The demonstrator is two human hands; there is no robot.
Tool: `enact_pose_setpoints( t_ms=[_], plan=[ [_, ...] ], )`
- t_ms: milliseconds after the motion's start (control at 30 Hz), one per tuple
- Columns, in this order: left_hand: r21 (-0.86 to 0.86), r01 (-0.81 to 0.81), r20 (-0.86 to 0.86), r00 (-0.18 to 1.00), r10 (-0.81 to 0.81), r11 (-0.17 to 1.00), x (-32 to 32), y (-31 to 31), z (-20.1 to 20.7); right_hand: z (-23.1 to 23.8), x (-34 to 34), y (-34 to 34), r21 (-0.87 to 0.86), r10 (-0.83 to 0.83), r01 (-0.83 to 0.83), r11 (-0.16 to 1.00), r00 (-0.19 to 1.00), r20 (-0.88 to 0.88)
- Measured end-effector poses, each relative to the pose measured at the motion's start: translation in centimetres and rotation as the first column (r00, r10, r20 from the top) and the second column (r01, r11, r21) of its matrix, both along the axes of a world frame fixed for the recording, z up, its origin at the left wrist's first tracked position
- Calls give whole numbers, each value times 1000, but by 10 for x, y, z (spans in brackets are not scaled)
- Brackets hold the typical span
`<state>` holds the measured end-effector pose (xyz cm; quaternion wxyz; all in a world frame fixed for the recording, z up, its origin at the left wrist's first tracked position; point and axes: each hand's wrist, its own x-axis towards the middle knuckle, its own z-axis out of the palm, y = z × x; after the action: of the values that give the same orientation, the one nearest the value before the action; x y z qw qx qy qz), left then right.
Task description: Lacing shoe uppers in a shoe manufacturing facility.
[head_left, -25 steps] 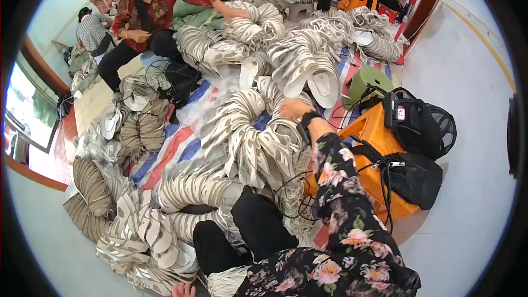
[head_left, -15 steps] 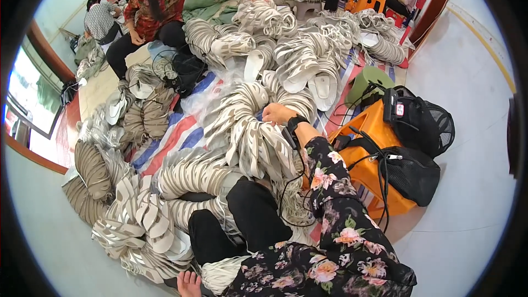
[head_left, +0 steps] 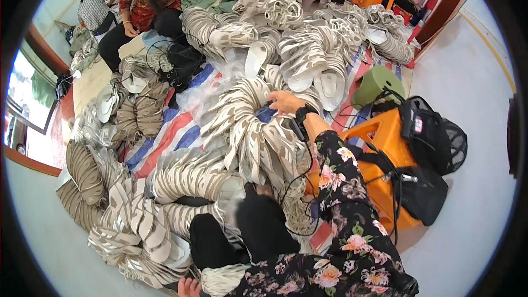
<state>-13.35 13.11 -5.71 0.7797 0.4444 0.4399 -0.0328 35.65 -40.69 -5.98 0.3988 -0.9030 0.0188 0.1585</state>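
Observation:
My right hand (head_left: 286,102), below a dark wristband, reaches into the ring-shaped bundle of beige and white shoe uppers (head_left: 242,107) in front of me. Its fingers are bent at the ring's inner edge; what they pinch is too small to make out. At the bottom edge my left hand (head_left: 189,287) is partly cut off by the picture, its fingers loosely bent and nothing visible in them. Beside it, a bunch of white laces (head_left: 223,279) lies against my lap. More strung uppers (head_left: 190,176) stand in a curved row by my knees.
An orange stool (head_left: 379,143) with black bags (head_left: 423,192) and cables stands at my right, a green stool (head_left: 377,85) behind it. Bundled uppers (head_left: 313,55) cover much of the striped sheet (head_left: 170,137). A co-worker in a red patterned top (head_left: 143,0) sits opposite; others sit farther back.
My right hand has shifted slightly up and right along the ring's inner edge, and its fingers look less curled. My left hand's fingers have bent more. The whole view has tilted a little.

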Motion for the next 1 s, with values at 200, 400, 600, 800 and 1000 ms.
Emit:
enact_pose_setpoints(
  t_ms=[200, 400, 600, 800, 1000],
  plan=[
    [253, 16, -272, 961, 55, 967, -24, -20, 16, -60, 60, -30, -140, 42, -8, 990, 969, 242],
    [103, 128, -503, 862, -60, 986, -63, 1, -3, -111, 128, -52, -704, 119, 29, 710, 980, 160],
    [45, 130, -710, 702, -60, 990, -61, 6, 11, -124, 137, -138, -804, 58, 298, 515, 923, 380],
    [0, 247, -687, 704, -179, 969, -32, 10, 14, -56, 60, -262, -868, -165, 333, 368, 942, 292],
    [-51, 301, -634, 727, -264, 952, -35, 19, 30, -113, 48, -222, -375, -128, 207, 904, 966, 223]
  ],
)
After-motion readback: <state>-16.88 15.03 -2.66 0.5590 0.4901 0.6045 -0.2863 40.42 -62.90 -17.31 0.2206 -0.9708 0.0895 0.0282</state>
